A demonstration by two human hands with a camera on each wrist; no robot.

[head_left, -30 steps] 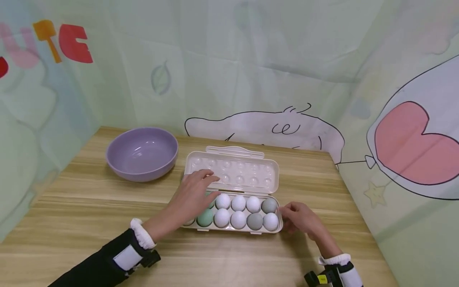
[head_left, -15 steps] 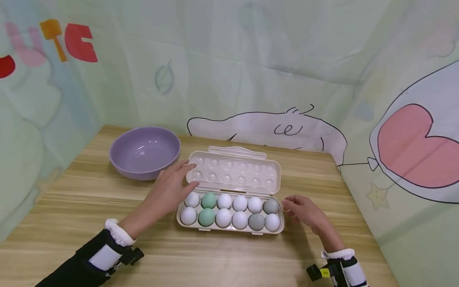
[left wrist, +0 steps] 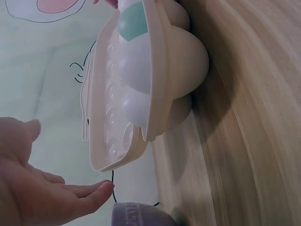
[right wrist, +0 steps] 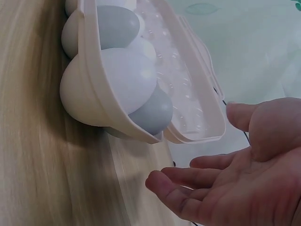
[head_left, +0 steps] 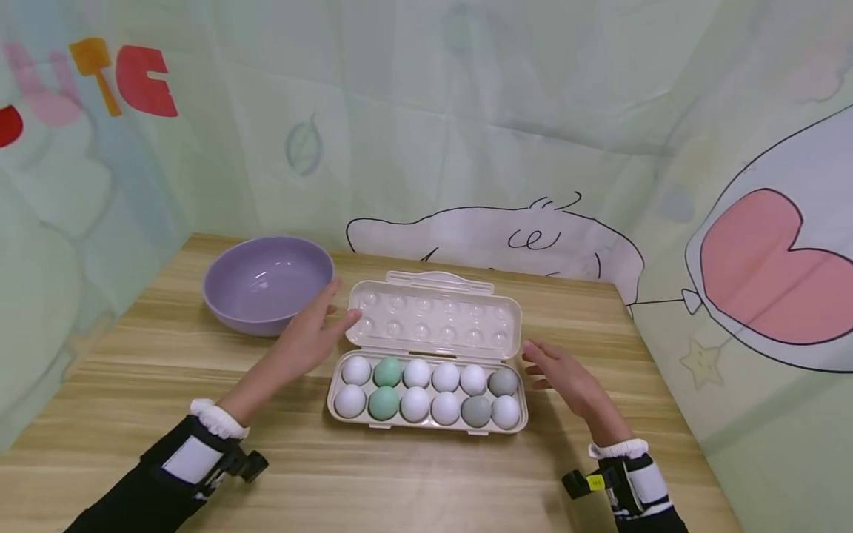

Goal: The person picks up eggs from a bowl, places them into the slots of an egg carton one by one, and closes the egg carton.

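An egg carton (head_left: 429, 428) lies with its lid (head_left: 433, 320) folded back, and its two rows are filled with white eggs (head_left: 415, 404), green eggs (head_left: 383, 403) and grey eggs (head_left: 476, 411). To the left of the lid is my left hand (head_left: 309, 337), fingers extended and holding nothing, its fingertips overlapping the bowl's edge in the head view. My right hand (head_left: 565, 376) hovers by the carton's right end near the lid's corner, thumb and fingers apart. In the right wrist view, the palm of that hand (right wrist: 235, 183) shows bare.
A purple bowl (head_left: 266, 285) stands at the back left of the wooden table (head_left: 400, 481). Printed cloth walls (head_left: 433, 111) close in the table at the back and on both sides.
My left hand has moved left off the carton, uncovering the eggs at that end, then slightly back toward the bowl. My right hand has shifted back and its fingers have straightened.
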